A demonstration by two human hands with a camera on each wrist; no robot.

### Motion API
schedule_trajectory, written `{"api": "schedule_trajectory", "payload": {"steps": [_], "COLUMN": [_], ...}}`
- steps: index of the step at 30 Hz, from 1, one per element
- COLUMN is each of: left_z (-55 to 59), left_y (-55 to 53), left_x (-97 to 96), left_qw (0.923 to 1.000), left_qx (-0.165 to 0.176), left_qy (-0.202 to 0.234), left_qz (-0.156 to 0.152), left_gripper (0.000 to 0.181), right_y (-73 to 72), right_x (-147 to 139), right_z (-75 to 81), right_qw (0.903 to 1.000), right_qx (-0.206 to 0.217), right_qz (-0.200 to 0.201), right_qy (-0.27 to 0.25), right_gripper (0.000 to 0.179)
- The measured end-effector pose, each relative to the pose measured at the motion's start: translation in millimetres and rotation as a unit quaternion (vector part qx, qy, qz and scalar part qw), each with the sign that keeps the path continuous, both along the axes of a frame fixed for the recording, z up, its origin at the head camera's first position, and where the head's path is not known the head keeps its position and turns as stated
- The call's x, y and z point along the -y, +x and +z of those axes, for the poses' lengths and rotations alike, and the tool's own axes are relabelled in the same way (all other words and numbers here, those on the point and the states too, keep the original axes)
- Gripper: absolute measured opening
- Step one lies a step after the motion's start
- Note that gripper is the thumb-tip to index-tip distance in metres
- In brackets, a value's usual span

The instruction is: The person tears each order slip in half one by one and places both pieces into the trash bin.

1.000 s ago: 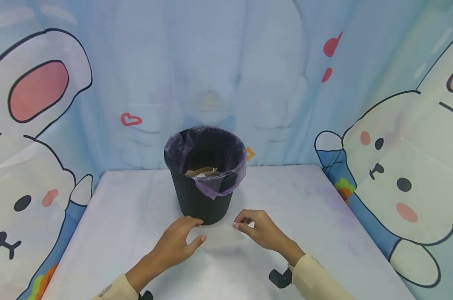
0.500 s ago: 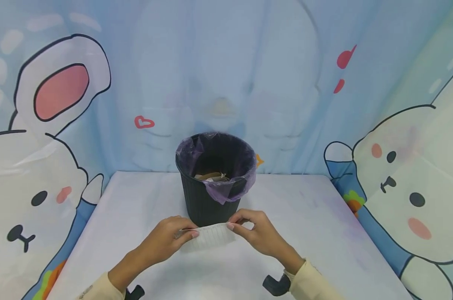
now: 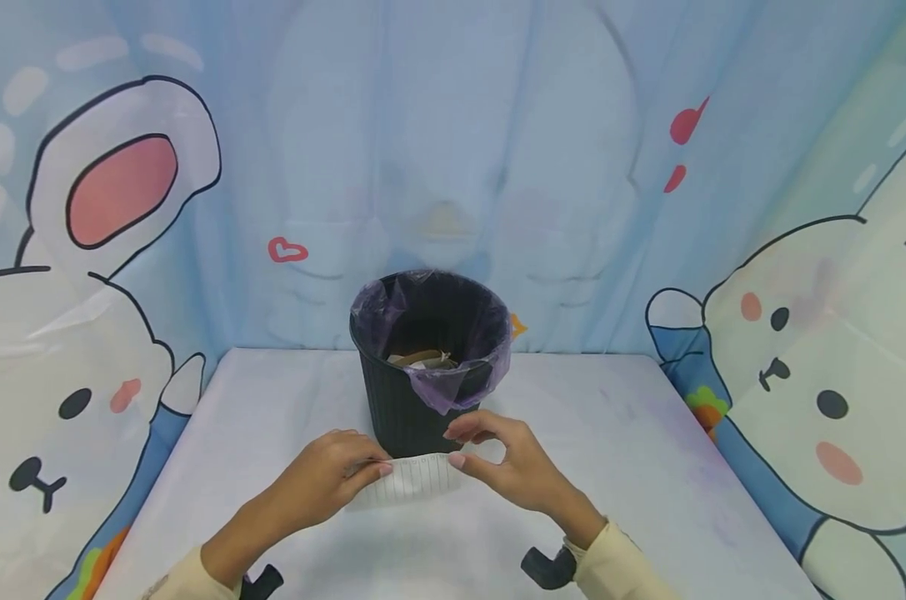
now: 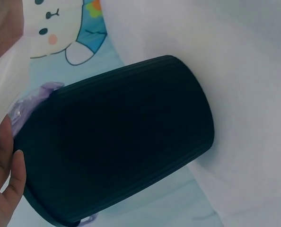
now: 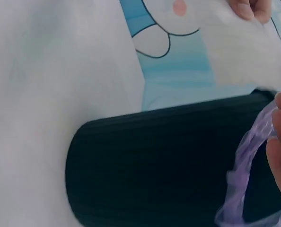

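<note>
My left hand (image 3: 325,475) pinches the left end of a thin white strip of paper (image 3: 421,478) with faint dark lines along its upper part. My right hand (image 3: 508,462) is at the strip's other end, thumb and forefinger apart, the thumb tip right by the paper's edge. In the right wrist view its fingers (image 5: 280,142) stand clear of the sheet (image 5: 247,52). Just beyond both hands is a black ribbed bin (image 3: 407,417) lined with a purple plastic bag (image 3: 453,387). Brown and white scraps (image 3: 422,360) lie inside it.
The bin stands on a table with a white cloth (image 3: 588,417). Behind and at both sides hangs a blue curtain (image 3: 437,125) printed with white rabbits. Black wrist mounts (image 3: 550,568) show below the cream sleeves (image 3: 618,562).
The paper strip has come into plain view between the hands. The left hand has closed on its left end; the right fingers have parted from the other end. The view shifted slightly.
</note>
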State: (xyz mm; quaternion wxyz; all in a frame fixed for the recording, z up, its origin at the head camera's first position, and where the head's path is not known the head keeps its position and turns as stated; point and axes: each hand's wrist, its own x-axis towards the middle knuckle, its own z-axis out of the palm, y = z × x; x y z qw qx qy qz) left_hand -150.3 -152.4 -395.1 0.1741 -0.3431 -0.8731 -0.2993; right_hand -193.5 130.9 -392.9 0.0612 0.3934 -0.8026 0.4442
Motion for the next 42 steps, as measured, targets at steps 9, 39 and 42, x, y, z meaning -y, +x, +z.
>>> {"api": "schedule_trajectory", "payload": {"steps": [9, 39, 42], "left_z": [13.1, 18.7, 18.9], "left_y": [2.0, -2.3, -2.6], "left_x": [-4.0, 5.3, 4.9], "left_qw": [0.9996, 0.9955, 0.9948], "left_qx": [-0.008, -0.077, -0.084], "left_qy": [-0.023, 0.009, 0.012], "left_qz": [-0.017, -0.055, -0.057], "left_gripper": [0.005, 0.004, 0.004], "right_y": [1.9, -0.7, -0.6], "right_x": [25, 50, 50], "right_z": [8.7, 8.6, 9.1], "right_qw": [0.9956, 0.9934, 0.9934], "right_qx": [-0.023, 0.001, 0.013], "right_qz": [0.086, 0.114, 0.112], "right_qy": [0.031, -0.015, -0.020], "right_gripper": [0.023, 0.014, 0.014]}}
